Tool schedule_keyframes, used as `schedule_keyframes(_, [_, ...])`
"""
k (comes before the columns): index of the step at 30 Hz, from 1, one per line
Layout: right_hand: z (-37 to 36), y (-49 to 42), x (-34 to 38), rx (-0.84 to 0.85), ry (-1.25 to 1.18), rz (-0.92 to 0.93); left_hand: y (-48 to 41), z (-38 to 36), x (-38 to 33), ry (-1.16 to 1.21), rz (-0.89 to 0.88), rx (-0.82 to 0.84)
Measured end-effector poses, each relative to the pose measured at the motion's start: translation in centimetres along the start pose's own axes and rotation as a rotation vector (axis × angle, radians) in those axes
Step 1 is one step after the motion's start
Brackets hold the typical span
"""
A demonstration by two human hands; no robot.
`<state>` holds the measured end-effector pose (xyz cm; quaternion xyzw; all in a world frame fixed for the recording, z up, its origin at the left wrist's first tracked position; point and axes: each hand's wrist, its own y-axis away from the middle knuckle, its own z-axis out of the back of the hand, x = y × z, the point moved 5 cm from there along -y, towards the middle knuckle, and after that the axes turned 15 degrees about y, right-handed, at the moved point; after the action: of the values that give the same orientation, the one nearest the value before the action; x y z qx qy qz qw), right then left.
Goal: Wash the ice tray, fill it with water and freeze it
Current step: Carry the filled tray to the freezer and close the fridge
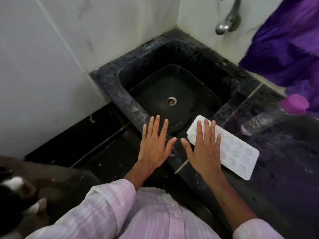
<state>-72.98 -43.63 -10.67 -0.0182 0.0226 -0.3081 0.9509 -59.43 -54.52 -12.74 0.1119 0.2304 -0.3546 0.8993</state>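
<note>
Above the six o'clock rim of the sink (120,99), my left hand (155,145) and right hand (206,150) lie flat, fingers (157,126) spread apart; the right covers the ice tray (240,152) at its ten o'clock end.

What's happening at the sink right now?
A person holds both hands out flat, fingers spread. The left hand is over the front rim of the sink; the right hand is over one end of the white ice tray, which lies on the counter beside it. Nothing is gripped, and no water shows at the tap.

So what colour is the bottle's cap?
Purple, seen in the head view on the bottle cap.
</note>
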Motion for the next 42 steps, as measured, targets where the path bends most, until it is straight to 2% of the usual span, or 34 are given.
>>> schedule_keyframes(8, [0.3, 0.3, 7.5, -0.039, -0.031, 0.377, 8.4, 0.9, 4.4, -0.011, 0.045, -0.102])
schedule_keyframes(12, [0.2, 1.5, 11.7, -0.024, -0.001, 0.555, 12.2, 0.9, 7.1, 0.025, 0.180, -0.182])
schedule_keyframes(21, [-2.2, 3.7, 22.7, -0.003, 0.092, 0.910, 17.9, 0.7, 14.0, 0.055, 0.456, -0.234])
schedule_keyframes(25, [-4.6, 4.8, 26.6, 0.064, 0.166, 0.995, 19.9, 0.3, 17.7, 0.053, 0.596, -0.209])
schedule_keyframes(30, [-7.0, 7.0, 29.6, 0.134, 0.293, 1.102, 24.5, 1.1, 21.1, 0.088, 0.781, -0.318])
schedule_keyframes(32, [-7.9, 7.8, 31.0, 0.173, 0.344, 1.178, 25.8, 2.1, 21.8, 0.002, 0.854, -0.331])
schedule_keyframes(37, [-8.5, 13.4, 36.9, 0.269, 0.433, 1.535, 27.5, 4.6, 19.5, 0.052, 0.665, -0.394])
schedule_keyframes(39, [-8.0, 15.4, 38.5, 0.279, 0.443, 1.630, 28.9, 5.4, 18.5, 0.024, 0.681, -0.425])
schedule_keyframes(42, [-6.7, 16.5, 40.5, 0.263, 0.349, 1.697, 30.8, 6.6, 17.8, -0.015, 0.801, -0.534])
